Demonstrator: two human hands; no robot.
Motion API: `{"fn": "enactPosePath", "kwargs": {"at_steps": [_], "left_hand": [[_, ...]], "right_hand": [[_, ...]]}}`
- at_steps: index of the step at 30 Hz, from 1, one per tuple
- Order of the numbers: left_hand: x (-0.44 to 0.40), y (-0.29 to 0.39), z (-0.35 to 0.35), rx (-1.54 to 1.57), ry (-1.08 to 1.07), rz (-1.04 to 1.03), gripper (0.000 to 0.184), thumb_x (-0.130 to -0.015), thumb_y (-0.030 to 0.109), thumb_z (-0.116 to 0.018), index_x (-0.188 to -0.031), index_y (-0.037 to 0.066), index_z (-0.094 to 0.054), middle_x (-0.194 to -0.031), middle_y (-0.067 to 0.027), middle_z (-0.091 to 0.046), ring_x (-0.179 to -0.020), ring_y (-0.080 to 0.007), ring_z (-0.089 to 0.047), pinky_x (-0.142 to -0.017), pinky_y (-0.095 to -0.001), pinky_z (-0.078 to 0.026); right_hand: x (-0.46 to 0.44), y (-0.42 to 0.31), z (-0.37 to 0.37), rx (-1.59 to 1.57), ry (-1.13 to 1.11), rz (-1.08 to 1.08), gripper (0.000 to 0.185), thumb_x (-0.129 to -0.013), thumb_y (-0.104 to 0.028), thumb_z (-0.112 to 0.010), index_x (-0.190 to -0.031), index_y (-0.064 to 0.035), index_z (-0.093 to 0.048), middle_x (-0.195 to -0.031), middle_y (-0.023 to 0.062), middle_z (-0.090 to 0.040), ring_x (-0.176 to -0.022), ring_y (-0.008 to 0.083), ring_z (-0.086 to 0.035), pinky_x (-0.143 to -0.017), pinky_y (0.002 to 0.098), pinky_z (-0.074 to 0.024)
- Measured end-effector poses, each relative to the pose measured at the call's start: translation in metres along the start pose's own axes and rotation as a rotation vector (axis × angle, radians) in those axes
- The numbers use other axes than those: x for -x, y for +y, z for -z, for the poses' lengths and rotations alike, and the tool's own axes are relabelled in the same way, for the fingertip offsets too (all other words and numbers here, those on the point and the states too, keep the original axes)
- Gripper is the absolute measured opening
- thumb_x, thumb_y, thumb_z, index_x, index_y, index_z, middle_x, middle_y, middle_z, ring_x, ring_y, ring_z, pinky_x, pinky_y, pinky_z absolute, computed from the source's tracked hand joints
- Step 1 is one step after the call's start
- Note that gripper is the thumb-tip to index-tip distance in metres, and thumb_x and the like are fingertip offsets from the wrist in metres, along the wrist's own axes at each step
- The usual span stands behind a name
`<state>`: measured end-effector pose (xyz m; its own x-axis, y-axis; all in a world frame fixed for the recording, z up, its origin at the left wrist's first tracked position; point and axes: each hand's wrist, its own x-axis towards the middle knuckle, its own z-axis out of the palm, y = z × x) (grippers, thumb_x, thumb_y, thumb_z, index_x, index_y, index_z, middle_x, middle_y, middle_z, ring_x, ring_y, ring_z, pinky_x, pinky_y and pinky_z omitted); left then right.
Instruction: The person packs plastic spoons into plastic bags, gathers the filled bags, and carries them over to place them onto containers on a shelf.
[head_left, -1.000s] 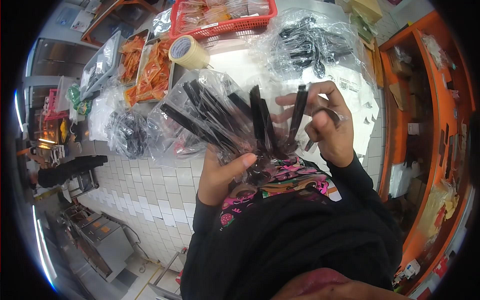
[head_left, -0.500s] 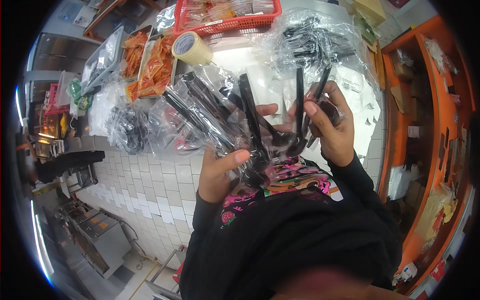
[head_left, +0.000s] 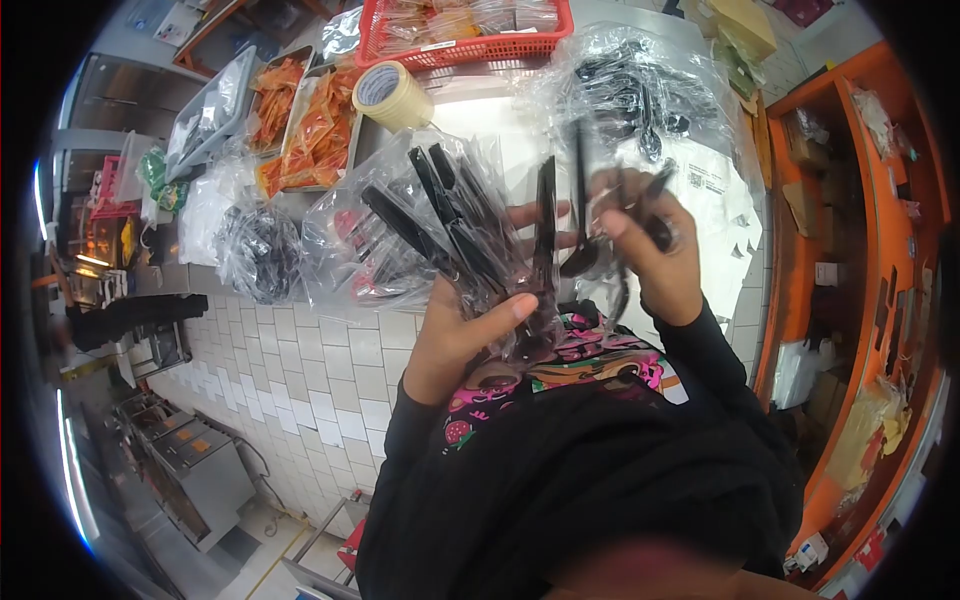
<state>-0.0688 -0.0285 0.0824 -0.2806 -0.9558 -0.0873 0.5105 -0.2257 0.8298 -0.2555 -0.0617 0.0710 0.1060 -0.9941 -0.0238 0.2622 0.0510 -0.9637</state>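
Observation:
My left hand (head_left: 468, 325) is wrapped round a fanned bundle of black plastic cutlery (head_left: 460, 215) in clear wrappers, its thumb across the lower ends. To its right, my right hand (head_left: 655, 245) pinches a few wrapped black utensils (head_left: 580, 200), which are blurred by motion. One black handle (head_left: 546, 210) stands upright between the two hands. Under and behind the bundle, a clear bag (head_left: 345, 245) with red and dark contents lies at the table edge. Beyond my right hand is a large clear bag of black cutlery (head_left: 640, 95).
At the back are a red basket (head_left: 470, 50) of small packets and a tape roll (head_left: 393, 95). Trays of orange packets (head_left: 318, 130) and a bag of dark items (head_left: 260, 250) lie left. Printed white sheets (head_left: 715, 210) lie right, beside orange shelves (head_left: 860, 250).
The bundle in my left hand has shifted and fanned differently. My right hand has closed its fingers on wrapped utensils and moved them about beside the bundle.

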Motion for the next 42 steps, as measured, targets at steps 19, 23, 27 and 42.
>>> {"fn": "enactPosePath", "kwargs": {"at_steps": [19,23,27,42], "left_hand": [[-0.003,-0.019,0.008,-0.349,0.147,0.006,0.042,-0.076,0.002,-0.071,-0.113,-0.001,-0.052,-0.097,-0.0059,-0.064,-0.09,-0.0119,-0.06,-0.082,-0.0263,-0.047],[-0.004,-0.027,0.01,-0.282,0.171,0.014,0.041,-0.076,0.003,-0.072,-0.112,-0.001,-0.052,-0.096,-0.005,-0.064,-0.088,-0.0106,-0.06,-0.079,-0.0245,-0.046],[-0.004,-0.029,0.012,-0.242,0.221,0.016,0.044,-0.076,0.002,-0.072,-0.115,-0.001,-0.051,-0.093,-0.0044,-0.064,-0.086,-0.01,-0.059,-0.077,-0.0235,-0.046],[0.07,0.051,0.086,-0.832,0.923,-0.38,0.039,-0.077,0.001,-0.068,-0.112,-0.001,-0.051,-0.097,-0.0091,-0.059,-0.082,-0.0134,-0.06,-0.068,-0.0241,-0.046]], "right_hand": [[0.0,0.006,0.001,0.225,-0.166,-0.056,0.024,-0.075,-0.013,-0.076,-0.092,0.0001,-0.065,-0.082,-0.0024,-0.053,-0.072,0.0042,-0.048,-0.065,0.0198,-0.0374],[0.0,0.009,-0.002,0.22,-0.125,-0.037,0.02,-0.077,-0.012,-0.074,-0.089,0.0019,-0.065,-0.084,-0.0008,-0.055,-0.073,0.0054,-0.051,-0.065,0.0197,-0.0387],[0.004,0.013,-0.003,0.11,-0.053,-0.002,0.02,-0.079,-0.013,-0.072,-0.091,0.0017,-0.064,-0.086,-0.0002,-0.058,-0.077,0.0065,-0.054,-0.068,0.0203,-0.0414],[-0.028,0.022,-0.002,-0.014,0.411,0.268,0.025,-0.095,-0.026,-0.05,-0.101,-0.0022,-0.057,-0.082,0.0029,-0.057,-0.074,0.0085,-0.051,-0.066,0.0218,-0.0406]]}}
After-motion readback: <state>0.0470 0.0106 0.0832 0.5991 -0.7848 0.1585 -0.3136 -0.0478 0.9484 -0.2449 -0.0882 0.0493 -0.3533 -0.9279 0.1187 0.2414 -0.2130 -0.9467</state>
